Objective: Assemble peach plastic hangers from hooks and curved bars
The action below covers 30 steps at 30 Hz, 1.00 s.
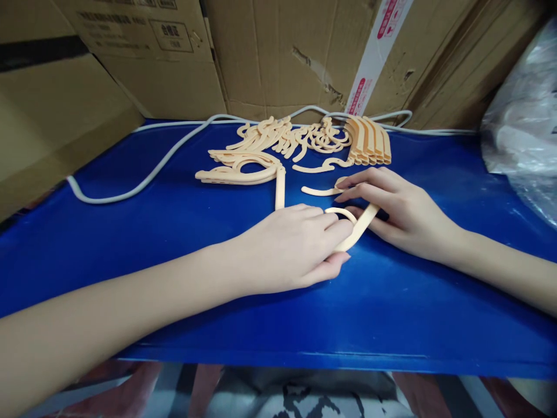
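My left hand (300,247), palm down and fingers curled, grips a cream plastic folding-hanger part at the middle of the table. From under its fingers a straight hanger arm (363,229) slants up to the right, and a thin curved piece (342,212) shows beside it. My right hand (391,203) has bent fingers on the end of a cream hook piece (319,191), whose far end the fingers hide. Its thumb is partly hidden behind the slanted arm. Just beyond my left hand, a straight cream strip (280,188) points away toward a stack of hangers (239,174).
Behind the hands lie a heap of loose hook pieces (298,142) and a row of stacked hanger arms (369,139). A white cable (163,157) runs along the back. Cardboard boxes (278,58) wall the blue table (413,313); clear plastic wrap (526,128) stands at right.
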Each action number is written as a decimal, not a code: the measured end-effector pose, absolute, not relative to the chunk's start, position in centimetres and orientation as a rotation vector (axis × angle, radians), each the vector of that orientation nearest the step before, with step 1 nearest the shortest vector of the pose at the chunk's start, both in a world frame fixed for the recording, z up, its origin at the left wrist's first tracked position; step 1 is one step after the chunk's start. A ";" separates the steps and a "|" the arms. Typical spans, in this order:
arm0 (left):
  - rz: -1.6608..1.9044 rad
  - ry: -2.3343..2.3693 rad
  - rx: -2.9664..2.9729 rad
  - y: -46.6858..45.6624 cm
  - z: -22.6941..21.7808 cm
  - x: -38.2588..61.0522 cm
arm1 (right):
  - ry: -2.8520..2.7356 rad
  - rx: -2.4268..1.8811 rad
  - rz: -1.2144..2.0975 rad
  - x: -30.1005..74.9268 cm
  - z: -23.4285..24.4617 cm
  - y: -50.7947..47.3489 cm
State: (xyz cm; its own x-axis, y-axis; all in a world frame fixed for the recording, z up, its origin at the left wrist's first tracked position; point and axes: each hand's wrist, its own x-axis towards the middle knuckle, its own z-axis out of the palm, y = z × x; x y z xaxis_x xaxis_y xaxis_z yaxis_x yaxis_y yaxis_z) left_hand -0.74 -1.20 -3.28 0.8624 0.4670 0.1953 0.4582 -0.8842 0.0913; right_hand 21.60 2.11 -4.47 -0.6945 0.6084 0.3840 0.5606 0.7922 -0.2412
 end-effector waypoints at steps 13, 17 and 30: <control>0.346 0.778 2.980 -1.1 -3.1 -0.4 | -2.400 -0.777 0.103 22.0 -3.7 1.7; 0.404 1.055 2.981 -1.5 -2.8 -0.3 | -2.358 -0.802 0.114 22.1 -3.7 1.7; 0.419 1.102 3.121 -1.5 -2.8 -0.6 | -2.357 -0.828 0.185 22.4 -3.7 1.7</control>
State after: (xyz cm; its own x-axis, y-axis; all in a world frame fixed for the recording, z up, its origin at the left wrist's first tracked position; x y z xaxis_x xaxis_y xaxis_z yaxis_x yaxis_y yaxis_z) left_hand -0.59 -1.48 -2.76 0.7527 0.5876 0.2969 0.6363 -0.7651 -0.0989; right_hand 22.36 1.72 -3.73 -0.6071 0.6051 0.5151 0.5175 0.7929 -0.3217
